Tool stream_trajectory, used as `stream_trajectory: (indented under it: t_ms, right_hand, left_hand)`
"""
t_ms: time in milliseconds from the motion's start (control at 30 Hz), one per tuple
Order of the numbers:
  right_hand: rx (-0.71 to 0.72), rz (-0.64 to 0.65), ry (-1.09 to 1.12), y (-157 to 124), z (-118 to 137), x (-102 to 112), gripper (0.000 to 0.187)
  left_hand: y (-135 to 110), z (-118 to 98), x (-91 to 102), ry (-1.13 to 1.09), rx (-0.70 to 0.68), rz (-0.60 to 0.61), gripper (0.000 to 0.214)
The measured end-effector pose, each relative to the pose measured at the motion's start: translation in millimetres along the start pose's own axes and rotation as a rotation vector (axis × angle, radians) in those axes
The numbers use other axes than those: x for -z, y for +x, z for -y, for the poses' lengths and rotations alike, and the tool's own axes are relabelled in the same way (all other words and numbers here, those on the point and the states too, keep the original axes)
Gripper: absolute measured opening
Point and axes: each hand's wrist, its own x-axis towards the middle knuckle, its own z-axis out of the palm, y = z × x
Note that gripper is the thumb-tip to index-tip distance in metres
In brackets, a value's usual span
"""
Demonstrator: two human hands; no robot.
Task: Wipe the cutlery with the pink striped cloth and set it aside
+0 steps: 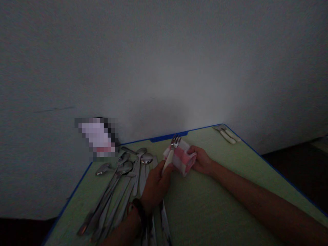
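Note:
My left hand (157, 182) is closed round the white handle of a fork (172, 150), whose metal tines point up and away from me. Folded pink-and-white checked cloth (182, 158) is held in my right hand (201, 160), right beside the fork and partly behind it. Whether the cloth presses on the fork I cannot tell. Under and to the left of my left forearm lies a loose pile of metal spoons (125, 167) and other cutlery with long flat handles, partly hidden by the arm.
Two white-handled forks (227, 134) lie at the far right corner of the green table (217, 205), which has a blue edge. A blurred-out, pale object (97, 136) stands at the back left. A grey wall (164, 61) rises directly behind the table.

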Motion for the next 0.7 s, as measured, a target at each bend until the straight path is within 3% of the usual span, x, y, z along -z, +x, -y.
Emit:
stream_trajectory:
  t_ms: [267, 567, 700]
  right_hand:
    - [-0.018, -0.056, -0.015, 4.0, 0.4, 3.2, 0.015]
    - [0.032, 0.090, -0.020, -2.5, 4.0, 3.6, 0.023]
    - [0.066, 0.052, -0.086, -5.1, 1.7, 0.1, 0.021]
  left_hand:
    - [-1.5, 0.9, 2.1, 0.049, -0.071, 0.019, 0.040]
    - [3.2, 2.4, -2.5, 0.105, -0.060, 0.016, 0.041]
    - [3.3, 2.7, -2.2, 0.112, -0.063, 0.012, 0.040]
